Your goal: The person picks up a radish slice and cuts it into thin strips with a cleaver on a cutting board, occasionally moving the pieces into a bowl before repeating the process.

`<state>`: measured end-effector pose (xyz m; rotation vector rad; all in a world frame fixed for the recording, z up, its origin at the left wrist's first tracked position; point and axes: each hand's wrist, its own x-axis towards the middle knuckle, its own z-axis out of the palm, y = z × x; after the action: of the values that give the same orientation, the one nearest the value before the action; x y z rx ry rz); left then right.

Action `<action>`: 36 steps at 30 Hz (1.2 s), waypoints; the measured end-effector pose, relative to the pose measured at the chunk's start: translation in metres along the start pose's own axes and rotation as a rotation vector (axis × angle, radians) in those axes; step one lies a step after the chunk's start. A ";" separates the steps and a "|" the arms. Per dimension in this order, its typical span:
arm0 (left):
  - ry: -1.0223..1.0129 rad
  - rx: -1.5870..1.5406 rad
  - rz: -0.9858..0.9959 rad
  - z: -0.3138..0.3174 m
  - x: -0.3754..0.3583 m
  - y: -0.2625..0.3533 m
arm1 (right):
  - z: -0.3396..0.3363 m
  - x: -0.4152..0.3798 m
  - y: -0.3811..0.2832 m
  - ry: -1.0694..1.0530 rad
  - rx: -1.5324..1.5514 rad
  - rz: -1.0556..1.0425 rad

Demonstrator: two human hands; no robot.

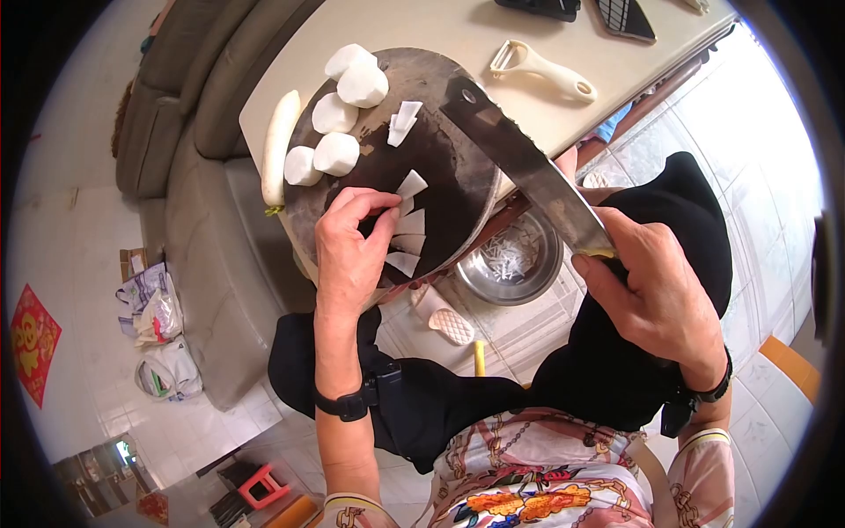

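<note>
My left hand (348, 242) is over the round dark chopping board (462, 167), thumb and fingertips pinched at a thin white radish slice (411, 184). More radish slices (404, 262) lie fanned out just below those fingertips, and a small stack of slices (402, 123) lies farther up the board. My right hand (647, 286) grips the handle of a cleaver (539, 180), its broad blade slanting up and left over the board's right edge. Several peeled radish chunks (336, 155) sit along the board's left side. A long whole radish (281, 145) lies beside them at the table's edge.
A steel bowl (556, 264) with thin white strips stands below the board's edge, between my knees. On the table (440, 25) are a white peeler (537, 69) and a phone (627, 18). A grey sofa (198, 233) is at the left, and a slipper (451, 326) is on the floor.
</note>
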<state>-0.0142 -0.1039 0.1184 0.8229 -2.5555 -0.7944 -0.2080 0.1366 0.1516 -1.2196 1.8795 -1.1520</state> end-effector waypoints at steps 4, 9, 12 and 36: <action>0.012 -0.081 -0.083 0.003 0.001 0.002 | 0.002 -0.002 0.009 -0.011 0.016 -0.027; 0.009 -0.118 -0.184 0.002 0.004 0.002 | 0.000 -0.001 0.002 -0.011 -0.009 -0.018; 0.008 -0.167 -0.244 0.002 0.004 0.001 | -0.001 0.000 0.002 -0.013 -0.010 -0.001; 0.020 -0.022 -0.086 0.011 0.017 0.013 | 0.000 0.000 0.003 -0.027 -0.017 0.014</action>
<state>-0.0380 -0.1017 0.1201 0.9348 -2.5038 -0.8342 -0.2085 0.1371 0.1491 -1.2238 1.8787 -1.1094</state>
